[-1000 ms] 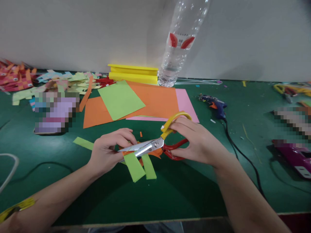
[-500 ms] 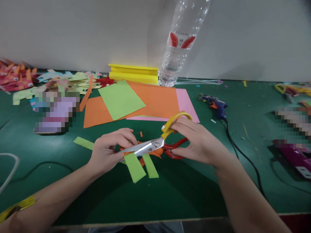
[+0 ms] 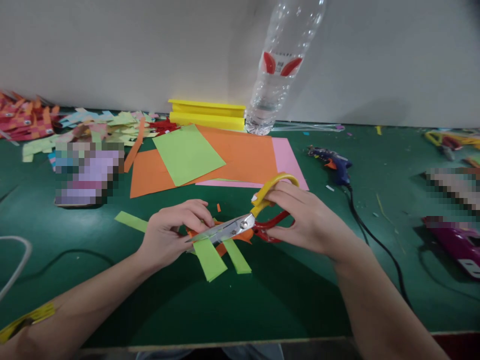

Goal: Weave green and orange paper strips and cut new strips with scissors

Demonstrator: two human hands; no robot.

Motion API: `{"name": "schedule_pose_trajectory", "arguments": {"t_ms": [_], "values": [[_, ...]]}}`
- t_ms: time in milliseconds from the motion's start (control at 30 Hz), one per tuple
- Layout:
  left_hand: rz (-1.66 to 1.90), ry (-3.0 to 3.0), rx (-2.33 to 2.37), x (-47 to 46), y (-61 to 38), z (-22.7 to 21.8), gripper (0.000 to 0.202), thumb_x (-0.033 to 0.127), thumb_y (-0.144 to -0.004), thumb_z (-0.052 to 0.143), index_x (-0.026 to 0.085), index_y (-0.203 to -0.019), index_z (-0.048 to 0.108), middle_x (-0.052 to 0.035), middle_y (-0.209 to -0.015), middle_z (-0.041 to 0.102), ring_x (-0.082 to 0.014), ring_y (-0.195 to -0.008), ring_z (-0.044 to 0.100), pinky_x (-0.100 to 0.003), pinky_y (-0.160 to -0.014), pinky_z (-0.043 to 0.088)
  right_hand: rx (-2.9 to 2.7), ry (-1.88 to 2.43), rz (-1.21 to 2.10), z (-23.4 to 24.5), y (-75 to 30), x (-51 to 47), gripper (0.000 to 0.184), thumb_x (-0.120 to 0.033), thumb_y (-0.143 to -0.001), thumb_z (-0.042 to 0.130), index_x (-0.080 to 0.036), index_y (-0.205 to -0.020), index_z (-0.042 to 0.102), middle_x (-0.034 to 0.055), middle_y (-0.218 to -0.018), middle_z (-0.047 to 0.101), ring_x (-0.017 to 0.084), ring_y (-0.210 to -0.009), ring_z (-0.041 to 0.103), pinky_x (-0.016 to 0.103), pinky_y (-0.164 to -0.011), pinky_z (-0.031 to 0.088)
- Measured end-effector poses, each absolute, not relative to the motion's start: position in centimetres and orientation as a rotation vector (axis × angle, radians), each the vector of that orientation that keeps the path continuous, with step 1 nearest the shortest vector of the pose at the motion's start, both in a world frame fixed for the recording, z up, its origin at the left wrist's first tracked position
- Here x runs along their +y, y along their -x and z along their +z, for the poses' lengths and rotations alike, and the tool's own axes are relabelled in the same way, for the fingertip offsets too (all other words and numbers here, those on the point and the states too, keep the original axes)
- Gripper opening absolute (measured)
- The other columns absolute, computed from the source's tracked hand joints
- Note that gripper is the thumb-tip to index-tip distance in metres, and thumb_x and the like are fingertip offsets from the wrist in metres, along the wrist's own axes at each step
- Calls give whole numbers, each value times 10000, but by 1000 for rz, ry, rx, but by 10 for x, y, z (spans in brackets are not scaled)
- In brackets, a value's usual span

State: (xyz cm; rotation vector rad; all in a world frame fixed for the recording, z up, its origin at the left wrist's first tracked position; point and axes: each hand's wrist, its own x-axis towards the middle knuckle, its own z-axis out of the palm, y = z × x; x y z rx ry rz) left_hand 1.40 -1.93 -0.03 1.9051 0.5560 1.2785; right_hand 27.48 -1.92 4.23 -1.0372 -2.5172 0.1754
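Note:
My right hand (image 3: 302, 215) grips a pair of scissors (image 3: 245, 223) by its yellow and red handles. The steel blades point left and lie across green paper strips (image 3: 211, 262) close to my left fingertips. Pinched in my left hand (image 3: 176, 227) is a small woven piece of orange and green paper (image 3: 221, 247), partly hidden behind the blades. Two green ends hang toward me below the blades, and another green strip (image 3: 129, 220) sticks out to the left behind my hand.
Orange sheets (image 3: 243, 155), a green sheet (image 3: 187, 155) and a pink sheet (image 3: 288, 162) lie ahead. A bottle (image 3: 273, 75) leans on the wall beside folded yellow card (image 3: 206, 115). A glue gun (image 3: 333, 162) with a cord lies right. Left are a phone (image 3: 90, 177) and paper scraps (image 3: 112, 122).
The scissor blades have closed further across the green strips. The right-hand green strip has swung slightly to the right. Both hands stay in nearly the same place.

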Motion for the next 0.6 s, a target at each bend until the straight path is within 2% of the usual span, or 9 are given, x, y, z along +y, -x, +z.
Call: {"name": "schedule_pose_trajectory", "arguments": {"t_ms": [200, 433, 600], "values": [[1263, -1919, 558, -19, -14, 1, 96, 244, -776, 688, 202, -701, 646, -22, -701, 679, -155, -672, 643, -396, -825, 489, -2551, 1093, 188, 42, -275, -20, 343, -196, -701, 638, -155, -1028, 544, 100, -1017, 610, 244, -998, 564, 360, -825, 495], [1267, -1902, 609, -18, -13, -1, 116, 223, -770, 690, 202, -670, 636, -10, -697, 663, -140, -654, 626, -394, -826, 504, -2516, 1097, 150, 42, -277, -19, 369, -203, -668, 640, -161, -1018, 530, 98, -994, 595, 247, -955, 566, 368, -812, 487], [1354, -1887, 680, -16, -10, -5, 87, 155, -728, 718, 214, -755, 660, -7, -769, 678, -144, -721, 640, -396, -876, 499, -2415, 1129, 61, 41, -286, -15, 392, -223, -652, 652, -170, -1020, 527, 88, -964, 575, 245, -912, 561, 363, -777, 486]]}}
